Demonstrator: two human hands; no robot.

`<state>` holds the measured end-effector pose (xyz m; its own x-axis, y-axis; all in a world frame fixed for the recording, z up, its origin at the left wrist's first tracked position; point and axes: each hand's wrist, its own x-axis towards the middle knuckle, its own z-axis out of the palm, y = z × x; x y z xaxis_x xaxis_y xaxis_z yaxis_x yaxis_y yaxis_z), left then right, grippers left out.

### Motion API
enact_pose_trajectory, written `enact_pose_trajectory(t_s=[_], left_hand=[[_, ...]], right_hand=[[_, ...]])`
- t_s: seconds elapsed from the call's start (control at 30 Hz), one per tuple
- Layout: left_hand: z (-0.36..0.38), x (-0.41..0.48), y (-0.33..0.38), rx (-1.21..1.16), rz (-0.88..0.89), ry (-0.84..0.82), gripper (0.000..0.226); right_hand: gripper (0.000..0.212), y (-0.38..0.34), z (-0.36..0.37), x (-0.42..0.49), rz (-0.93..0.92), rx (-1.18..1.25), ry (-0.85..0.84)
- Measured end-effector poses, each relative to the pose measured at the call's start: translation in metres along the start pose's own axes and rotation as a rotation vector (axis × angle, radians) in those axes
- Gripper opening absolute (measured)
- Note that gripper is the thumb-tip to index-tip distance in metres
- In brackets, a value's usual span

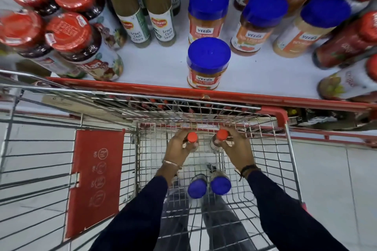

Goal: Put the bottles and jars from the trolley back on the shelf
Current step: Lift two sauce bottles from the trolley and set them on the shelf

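Note:
Both my hands reach down into the wire trolley (281, 169). My left hand (178, 149) is closed around the neck of a red-capped bottle (192, 137). Beside it, a second red-capped bottle (222, 135) is gripped by my right hand (239, 149). Two blue-lidded jars (197, 188) (220, 185) stand upright on the trolley floor, nearer to me, between my forearms. The white shelf (155, 65) with its red front edge lies just beyond the trolley.
On the shelf stand red-lidded jam jars (69, 32) at left, green chilli sauce bottles (163, 24) in the middle, blue-lidded Veeba jars (208, 63) and red-capped bottles (346, 43) at right. A red child-seat flap (95, 179) hangs on the trolley's left.

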<state>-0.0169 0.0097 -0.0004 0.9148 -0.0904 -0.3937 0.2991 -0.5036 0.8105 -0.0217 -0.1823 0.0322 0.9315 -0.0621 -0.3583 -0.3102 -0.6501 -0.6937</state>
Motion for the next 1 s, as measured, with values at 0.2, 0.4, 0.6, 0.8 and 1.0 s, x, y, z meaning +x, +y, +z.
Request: enact_pose_trajectory(t_s=[0.2, 0.4, 0.6, 0.8, 1.0], left_hand=[[-0.041, -0.057, 0.043, -0.06, 0.132, 0.151, 0.056], [-0.094, -0.097, 0.103, -0.001, 0.341, 0.309, 0.045], [-0.158, -0.117, 0.154, -0.061, 0.44, 0.435, 0.044], [-0.211, -0.11, 0.203, -0.079, 0.545, 0.548, 0.04], [-0.234, -0.072, 0.213, -0.029, 0.594, 0.603, 0.04]], right_hand=[[0.045, -0.054, -0.027, -0.047, -0.133, 0.045, 0.112], [0.039, -0.114, -0.055, -0.087, -0.271, 0.059, 0.218], [0.041, -0.183, -0.088, -0.104, -0.434, 0.126, 0.323], [0.04, -0.258, -0.11, -0.091, -0.542, 0.235, 0.449], [0.041, -0.306, -0.107, -0.054, -0.593, 0.259, 0.515]])
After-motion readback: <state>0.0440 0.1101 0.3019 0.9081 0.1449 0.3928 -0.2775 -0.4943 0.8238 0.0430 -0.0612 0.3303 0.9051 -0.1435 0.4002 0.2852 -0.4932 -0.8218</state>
